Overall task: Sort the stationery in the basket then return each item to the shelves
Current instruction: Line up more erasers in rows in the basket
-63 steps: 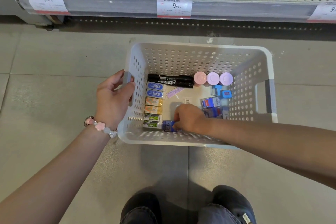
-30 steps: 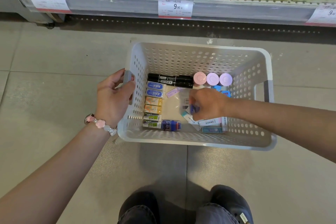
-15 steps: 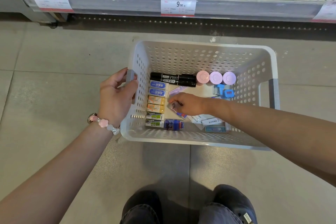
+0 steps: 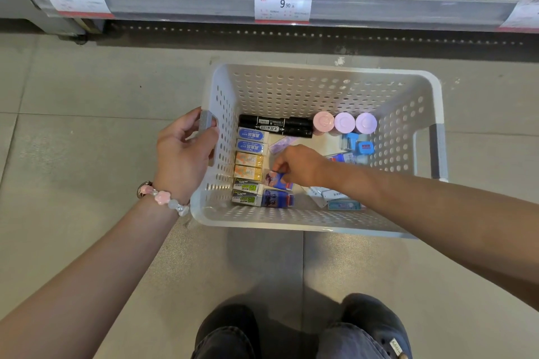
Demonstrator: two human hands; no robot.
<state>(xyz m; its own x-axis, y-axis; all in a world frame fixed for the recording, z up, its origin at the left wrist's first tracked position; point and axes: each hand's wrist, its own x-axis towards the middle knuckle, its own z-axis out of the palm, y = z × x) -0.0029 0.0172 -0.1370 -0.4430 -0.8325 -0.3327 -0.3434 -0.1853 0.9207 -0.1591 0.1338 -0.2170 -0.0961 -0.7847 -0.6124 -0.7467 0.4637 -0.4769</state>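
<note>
Two "9.90" price tags (image 4: 282,6) above basket (image 4: 320,87)

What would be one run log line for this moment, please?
left hand: grips basket handle | right hand: pinches blue eraser pack beside eraser column | stage: sorting, nothing shelved yet

**Person: what is worn**

Both forearms bare, no sleeves in view. Left wrist: bracelet (image 4: 163,198) of pale pink and clear beads, one flower-shaped pink bead, one metal-looking bead at the end. Right wrist bare. Near edge: dark grey trousers (image 4: 230,335); the right leg carries a small pale tag (image 4: 397,347) with dark lettering, too small to read.
</note>
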